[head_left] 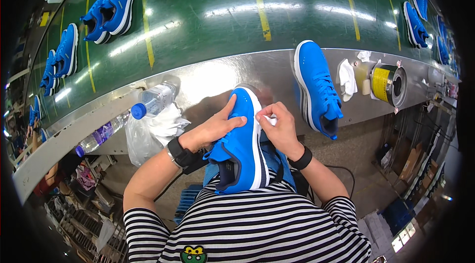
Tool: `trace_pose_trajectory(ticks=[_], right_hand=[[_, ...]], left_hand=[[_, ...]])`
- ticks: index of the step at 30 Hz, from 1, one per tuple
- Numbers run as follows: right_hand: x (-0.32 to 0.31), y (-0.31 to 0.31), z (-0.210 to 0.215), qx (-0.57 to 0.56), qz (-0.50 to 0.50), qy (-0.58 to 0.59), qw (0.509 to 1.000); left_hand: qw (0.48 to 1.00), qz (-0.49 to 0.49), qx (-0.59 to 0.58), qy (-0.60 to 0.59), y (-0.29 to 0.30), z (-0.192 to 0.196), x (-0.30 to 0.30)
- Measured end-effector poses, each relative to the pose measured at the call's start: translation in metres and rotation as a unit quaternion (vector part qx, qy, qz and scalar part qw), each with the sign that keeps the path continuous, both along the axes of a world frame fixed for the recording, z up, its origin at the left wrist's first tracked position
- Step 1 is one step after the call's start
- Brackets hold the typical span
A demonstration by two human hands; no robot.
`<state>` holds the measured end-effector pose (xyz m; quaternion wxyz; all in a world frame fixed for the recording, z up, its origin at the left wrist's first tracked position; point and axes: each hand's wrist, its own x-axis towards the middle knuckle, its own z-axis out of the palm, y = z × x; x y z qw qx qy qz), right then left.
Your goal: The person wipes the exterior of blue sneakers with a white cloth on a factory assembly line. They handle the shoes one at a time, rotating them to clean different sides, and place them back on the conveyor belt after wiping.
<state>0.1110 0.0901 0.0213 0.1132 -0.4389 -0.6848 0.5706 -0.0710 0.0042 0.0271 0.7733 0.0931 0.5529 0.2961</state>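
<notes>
A blue sneaker with a white sole and dark lining is in front of me, its toe pointing away over the metal ledge. My left hand grips it across the forefoot, thumb on the upper. At the right edge of the sole, my right hand pinches a small piece of white cloth or tissue against the white sidewall. Another blue sneaker lies on the ledge to the right of my hands, toe pointing away.
A green conveyor belt with yellow lines carries several blue sneakers. On the ledge are a clear bottle with a blue cap, white tissues, a crumpled white cloth and a metal can with a yellow label. A purple-labelled bottle lies left.
</notes>
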Motion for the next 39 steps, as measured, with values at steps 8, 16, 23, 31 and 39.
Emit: trace_pose_trajectory(ticks=[8,16,23,31,39], right_hand=[[0.004,0.004,0.002,-0.029,0.037,-0.019,0.999],[0.003,0.0,0.003,-0.038,0.026,-0.028,0.999],[-0.004,-0.001,-0.002,-0.003,-0.004,-0.049,0.999],[-0.005,0.001,-0.003,-0.009,-0.009,-0.07,0.997],[-0.006,-0.002,-0.005,0.008,-0.008,-0.068,0.998]], left_hand=[[1.0,-0.004,0.006,0.01,-0.004,-0.004,0.0],[1.0,-0.01,0.004,0.025,-0.002,-0.002,0.001],[0.999,-0.019,0.014,0.037,-0.003,-0.01,0.004],[0.999,-0.029,0.017,0.032,-0.003,-0.008,0.003],[0.999,-0.029,0.017,0.03,-0.001,-0.004,0.003]])
